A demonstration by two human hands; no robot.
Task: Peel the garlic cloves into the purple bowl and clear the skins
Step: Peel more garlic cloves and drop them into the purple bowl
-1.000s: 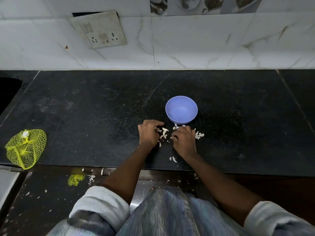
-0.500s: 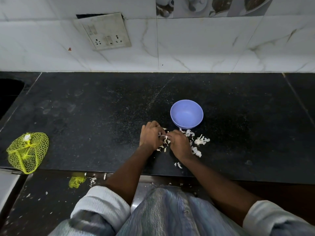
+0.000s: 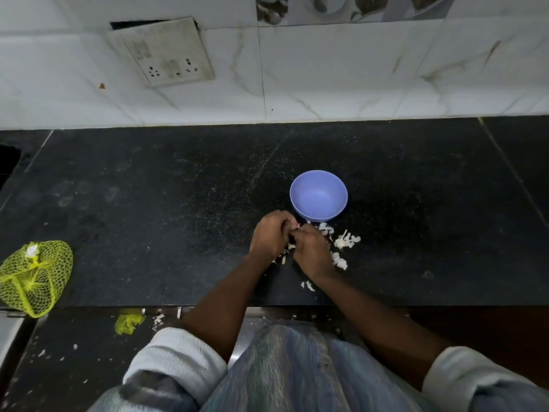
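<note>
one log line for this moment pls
left hand and right hand: together, working something unseen | round purple plastic bowl: looks empty | white papery garlic skins: scattered, uncleared

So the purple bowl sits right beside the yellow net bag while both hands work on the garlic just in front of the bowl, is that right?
Not quite. The head view shows the purple bowl far from the yellow net bag, which lies at the counter's left edge. The rest holds: the left hand and right hand work together just in front of the bowl, among garlic skins.
</note>
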